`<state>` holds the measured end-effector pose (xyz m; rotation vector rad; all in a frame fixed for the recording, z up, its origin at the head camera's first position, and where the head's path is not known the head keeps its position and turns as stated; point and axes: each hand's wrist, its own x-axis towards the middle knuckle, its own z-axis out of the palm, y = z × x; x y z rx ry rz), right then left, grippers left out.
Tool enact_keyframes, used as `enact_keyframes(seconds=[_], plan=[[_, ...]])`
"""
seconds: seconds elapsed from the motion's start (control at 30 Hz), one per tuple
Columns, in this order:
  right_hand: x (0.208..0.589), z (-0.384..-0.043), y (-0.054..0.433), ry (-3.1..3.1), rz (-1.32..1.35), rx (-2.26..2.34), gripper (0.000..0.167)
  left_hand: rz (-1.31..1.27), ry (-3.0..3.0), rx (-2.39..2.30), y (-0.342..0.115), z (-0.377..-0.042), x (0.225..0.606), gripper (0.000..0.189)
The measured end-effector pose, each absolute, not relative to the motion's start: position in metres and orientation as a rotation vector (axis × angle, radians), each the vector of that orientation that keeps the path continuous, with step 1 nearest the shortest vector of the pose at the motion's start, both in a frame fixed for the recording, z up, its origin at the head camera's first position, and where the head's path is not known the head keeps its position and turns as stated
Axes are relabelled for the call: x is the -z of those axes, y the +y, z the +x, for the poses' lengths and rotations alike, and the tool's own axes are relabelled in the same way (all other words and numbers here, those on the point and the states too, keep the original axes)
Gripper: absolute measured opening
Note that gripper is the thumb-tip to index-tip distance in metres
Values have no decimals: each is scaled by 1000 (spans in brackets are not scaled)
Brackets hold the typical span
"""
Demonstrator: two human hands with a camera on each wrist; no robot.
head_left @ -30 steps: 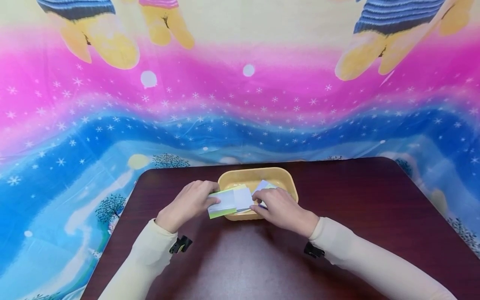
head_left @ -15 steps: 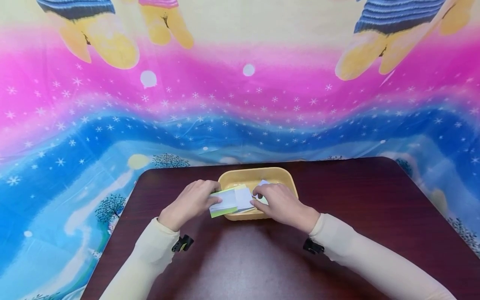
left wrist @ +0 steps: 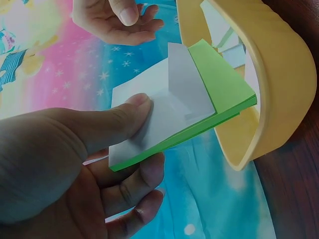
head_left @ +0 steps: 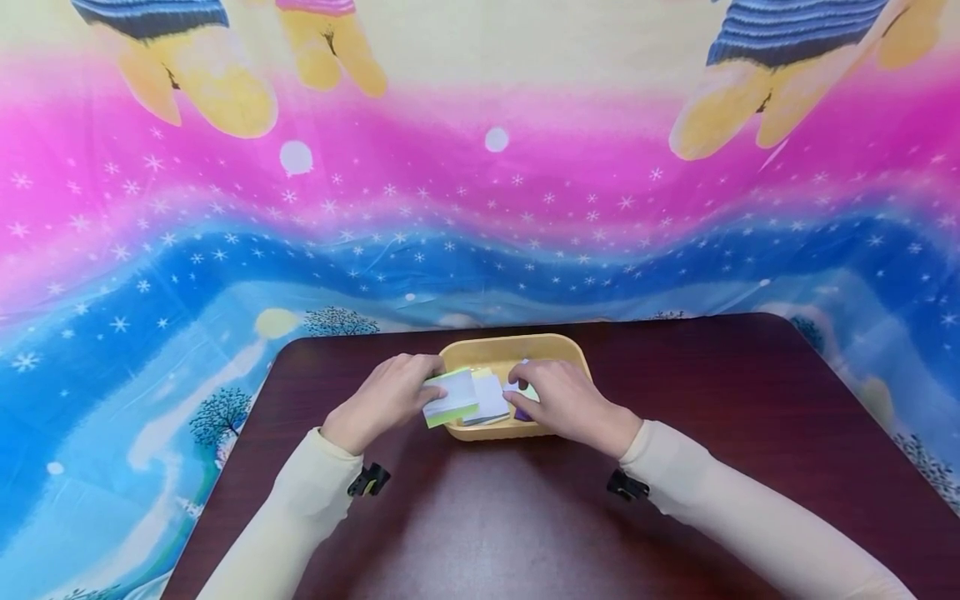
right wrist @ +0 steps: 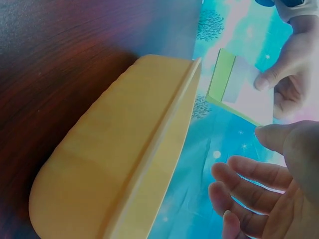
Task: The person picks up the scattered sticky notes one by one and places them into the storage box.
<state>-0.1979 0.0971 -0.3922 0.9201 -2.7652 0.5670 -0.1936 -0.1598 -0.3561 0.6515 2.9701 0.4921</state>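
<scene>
My left hand (head_left: 386,402) pinches a stack of note paper (left wrist: 159,109), thumb on top and fingers beneath. The stack has green sheets with bright edges, and white or pale lavender sheets lie over them. It is held tilted above the left side of a yellow plastic basket (head_left: 562,346). My right hand (head_left: 573,407) hovers over the basket's right half with nothing in its grasp. In the right wrist view its thumb and loosely bent fingers (right wrist: 254,189) stand apart. White paper (head_left: 489,396) shows in the basket beside the held stack, and a small purple piece (head_left: 521,414) peeks out below the right hand.
The basket stands near the far edge of a dark reddish-brown table (head_left: 480,517). Behind the table hangs a colourful cloth (head_left: 480,208) with snowflakes. Light and greenish paper pieces (left wrist: 232,52) lie inside the basket.
My left hand and the stack have shifted slightly right. My right thumb and fingertips have moved slightly, and the purple piece has come into sight beneath them.
</scene>
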Motion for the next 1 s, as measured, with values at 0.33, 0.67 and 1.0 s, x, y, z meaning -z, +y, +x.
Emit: enact_keyframes(seconds=[0.33,0.67,1.0], plan=[[390,-201,98,-2789,917,-560,21,699,2982,-478,-157,-201,355,17],[388,-205,99,-2832,872,-554,21,709,2977,-486,-154,-205,355,11],[389,-206,102,-2845,849,-555,22,716,2970,-481,-152,-209,357,11]])
